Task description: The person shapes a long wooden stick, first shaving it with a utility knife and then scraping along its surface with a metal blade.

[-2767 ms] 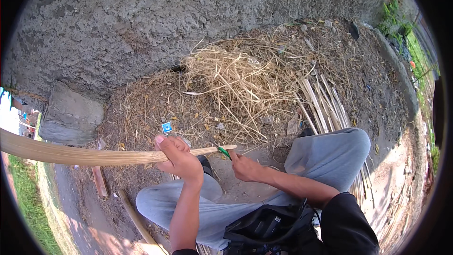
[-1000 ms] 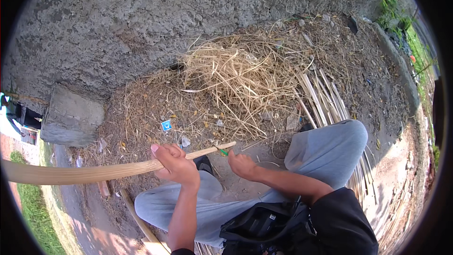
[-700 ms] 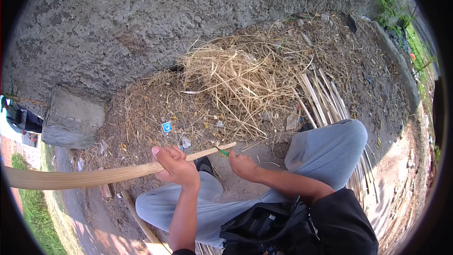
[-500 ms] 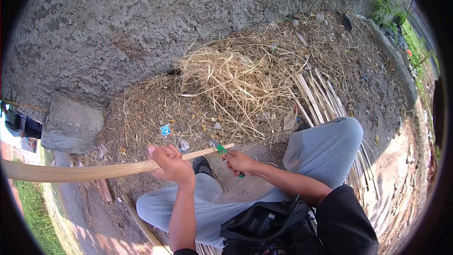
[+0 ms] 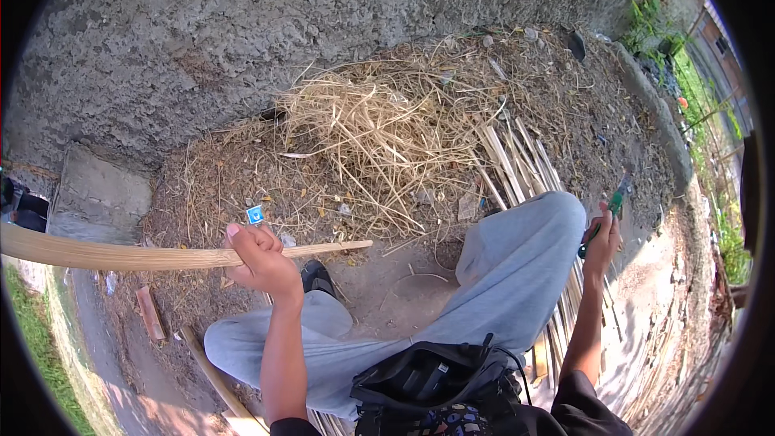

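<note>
My left hand point(image 5: 268, 265) is closed around a long, pale bamboo strip point(image 5: 137, 257). The strip runs from the left rim, where it is broad, to a narrow tip just right of the hand. Out to the right, beyond my knee, my right hand point(image 5: 601, 249) grips a green-handled knife point(image 5: 617, 202), its blade pointing up and away from the strip. Between my hands are my bent legs in grey trousers point(image 5: 508, 266). A tangled heap of bamboo shavings point(image 5: 363, 133) lies on the ground ahead of me.
Split bamboo strips point(image 5: 517, 163) lie beside and under my right leg. A rough grey wall point(image 5: 242, 24) rises behind the heap, with a concrete block point(image 5: 101, 202) at left. Nearby are a small blue packet point(image 5: 255, 214), a brown slab point(image 5: 150, 312) and a black bag point(image 5: 436, 379) at my lap.
My right hand has swung far out to the right with the knife, off the strip's tip. My left hand still grips the strip, and the whole view has shifted somewhat.
</note>
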A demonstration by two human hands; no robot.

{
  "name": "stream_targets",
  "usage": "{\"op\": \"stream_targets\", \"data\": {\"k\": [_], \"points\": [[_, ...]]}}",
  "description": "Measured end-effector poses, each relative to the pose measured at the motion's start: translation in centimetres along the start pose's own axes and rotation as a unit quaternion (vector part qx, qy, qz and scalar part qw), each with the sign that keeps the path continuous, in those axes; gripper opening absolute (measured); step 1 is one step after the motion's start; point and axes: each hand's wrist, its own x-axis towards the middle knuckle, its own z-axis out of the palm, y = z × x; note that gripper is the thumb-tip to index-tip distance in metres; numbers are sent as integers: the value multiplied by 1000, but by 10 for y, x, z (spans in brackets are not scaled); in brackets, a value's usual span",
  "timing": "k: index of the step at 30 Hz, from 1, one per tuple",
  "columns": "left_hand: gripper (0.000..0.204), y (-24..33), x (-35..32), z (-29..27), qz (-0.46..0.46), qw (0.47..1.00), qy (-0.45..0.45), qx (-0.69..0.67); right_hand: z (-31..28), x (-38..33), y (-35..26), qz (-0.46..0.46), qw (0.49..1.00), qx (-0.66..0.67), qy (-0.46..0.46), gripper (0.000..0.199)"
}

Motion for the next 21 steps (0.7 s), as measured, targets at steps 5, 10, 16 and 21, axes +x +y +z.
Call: {"op": "stream_targets", "data": {"k": [5,10,16,21], "points": [[47,-1,-7,8,-12,1000,-20,-14,-88,-53,263,186,949,-210,-144,37],[48,1,-6,-4,-17,1000,-15,-7,-102,-146,330,305,883,-304,-186,48],[48,1,-1,-10,-8,1000,3,5,-104,-179,321,303,875,-326,-190,37],[47,8,-2,-16,3,1000,15,10,-98,-205,298,134,898,-380,-177,39]]}}
